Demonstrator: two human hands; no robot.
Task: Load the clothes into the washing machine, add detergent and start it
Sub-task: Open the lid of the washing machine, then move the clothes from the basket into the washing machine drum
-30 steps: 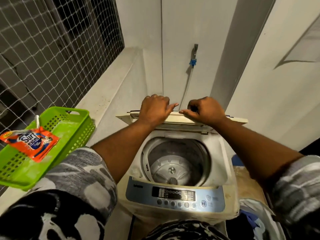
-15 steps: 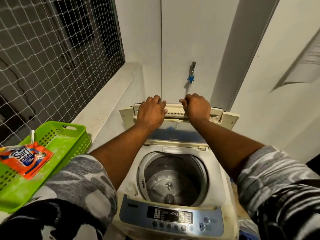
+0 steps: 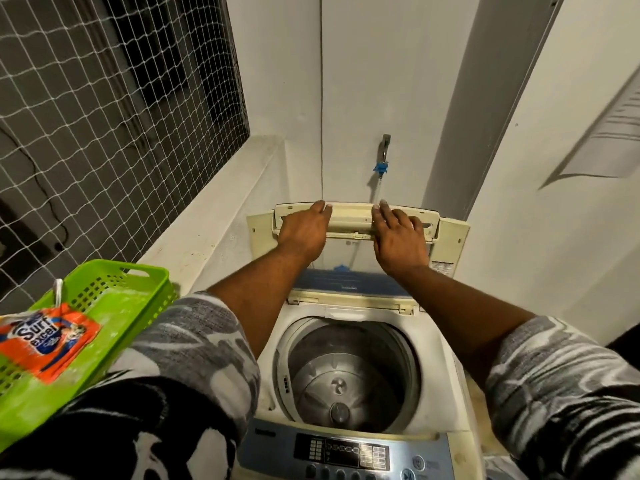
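A top-loading washing machine (image 3: pixel 446 382) stands below me. Its folding lid (image 3: pixel 349 220) is raised upright against the back wall. The steel drum (image 3: pixel 349 372) lies exposed and holds nothing I can see. My left hand (image 3: pixel 303 232) and my right hand (image 3: pixel 398 239) both rest flat on the lid's upper panel, with fingers stretched toward its top edge. An orange detergent packet (image 3: pixel 46 341) lies in a green plastic basket (image 3: pixel 138 289) at my left. No loose clothes are in view.
The blue control panel (image 3: pixel 346 455) with buttons runs along the machine's front. A tap (image 3: pixel 385 150) with a blue hose fitting sticks out of the wall behind the lid. A netted window and a white ledge (image 3: pixel 207 220) are on the left, and a wall is close on the right.
Both hands have swung the lid up and back from nearly flat to upright. Their fingers went from curled on its edge to lying flat on it.
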